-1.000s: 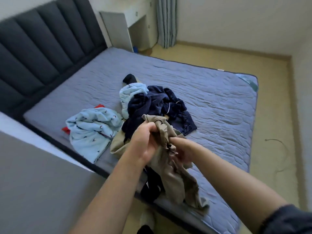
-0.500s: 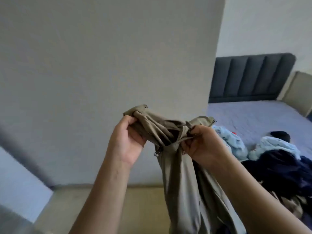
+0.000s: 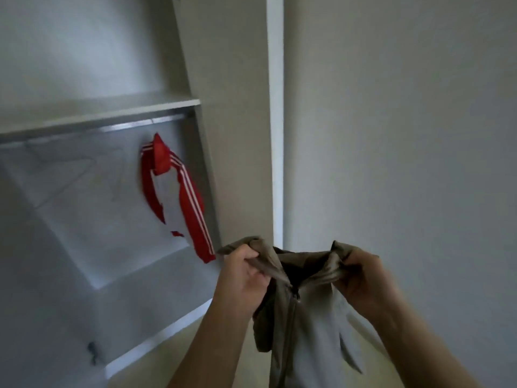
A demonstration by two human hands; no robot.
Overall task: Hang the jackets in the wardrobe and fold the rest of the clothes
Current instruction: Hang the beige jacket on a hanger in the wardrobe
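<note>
Tan jacket point(image 3: 305, 312) held up near | left hand point(image 3: 243, 278) and right hand point(image 3: 363, 278) apart, each gripping its collar | red jacket point(image 3: 179, 197) hangs in wardrobe point(image 3: 112, 105), far left

- One wide-angle view from the person's head, close before the wardrobe point(image 3: 112, 247), frame tilted.
- Wardrobe fills the left half; a pale surface point(image 3: 405, 135) the right.
- Left hand point(image 3: 240, 278) and right hand point(image 3: 363, 278), nearest the lens at lower centre, grip a khaki jacket point(image 3: 313, 331).
</note>
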